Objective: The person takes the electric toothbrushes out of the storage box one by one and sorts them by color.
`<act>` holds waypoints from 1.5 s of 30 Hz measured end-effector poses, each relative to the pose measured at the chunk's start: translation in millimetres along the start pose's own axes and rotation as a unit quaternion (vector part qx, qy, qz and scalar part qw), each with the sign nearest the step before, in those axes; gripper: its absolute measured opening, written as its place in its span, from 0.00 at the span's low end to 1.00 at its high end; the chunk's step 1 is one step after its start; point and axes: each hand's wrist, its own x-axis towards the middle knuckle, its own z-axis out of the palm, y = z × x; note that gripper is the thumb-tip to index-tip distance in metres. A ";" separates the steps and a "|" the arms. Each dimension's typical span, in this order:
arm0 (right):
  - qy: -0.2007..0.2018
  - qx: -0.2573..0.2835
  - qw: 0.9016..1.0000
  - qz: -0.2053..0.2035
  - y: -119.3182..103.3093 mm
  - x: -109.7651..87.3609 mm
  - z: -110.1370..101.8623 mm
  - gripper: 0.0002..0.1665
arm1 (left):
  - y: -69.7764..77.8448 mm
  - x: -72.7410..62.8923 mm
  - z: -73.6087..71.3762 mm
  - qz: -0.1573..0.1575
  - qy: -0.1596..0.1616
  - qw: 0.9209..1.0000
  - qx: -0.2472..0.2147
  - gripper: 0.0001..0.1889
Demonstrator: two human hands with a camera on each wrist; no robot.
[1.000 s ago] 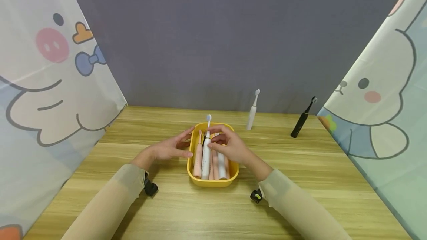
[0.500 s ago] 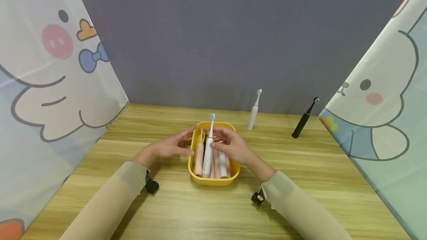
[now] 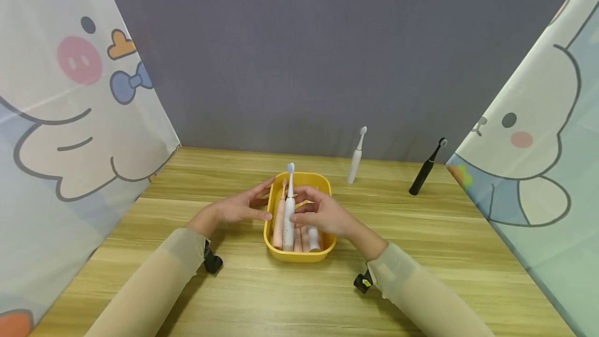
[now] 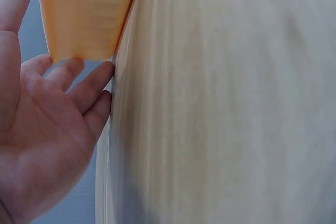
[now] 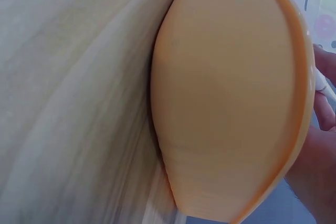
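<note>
A yellow plastic basket [image 3: 299, 257] stands on the table with several electric toothbrushes lying in it. My right hand [image 3: 327, 216] reaches over its right rim and pinches a white electric toothbrush [image 3: 289, 222] by the handle, its fingers partly hidden behind it. That brush's head points to the back. Left of it lies a pink electric toothbrush [image 3: 278, 228]; another white one [image 3: 313, 238] and more pink handles lie to the right, partly under my hand. Against the basket's left side rests my left hand [image 3: 236, 207], fingers extended, thumb at the rim; its fingertips touch the yellow wall [image 4: 86, 19].
Behind the basket on the wooden table [image 3: 299, 300], a white electric toothbrush [image 3: 355, 163] stands upright. A black electric toothbrush [image 3: 423, 173] stands farther right. A grey panel [image 3: 327, 56] closes the back; printed cloths [image 3: 42, 160] hang at both sides.
The pinched white toothbrush has shifted left against the pink one, and the black brush glimpsed between them is now hidden. My right hand has slid slightly down its handle. The left hand has stayed put.
</note>
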 end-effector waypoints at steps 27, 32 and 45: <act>0.037 -0.019 0.999 -0.030 4.2 -4.7 4.6 0.29 | -4.4 0.3 -0.3 0.007 0.001 1.000 0.004 0.60; 0.049 0.003 0.998 -0.050 0.1 -5.6 -4.5 0.28 | -2.5 -0.3 0.1 0.005 0.004 1.000 0.007 0.60; 0.104 -0.038 0.991 -0.081 -12.0 -13.5 -43.4 0.29 | -0.8 0.0 0.8 0.002 0.006 1.000 0.004 0.62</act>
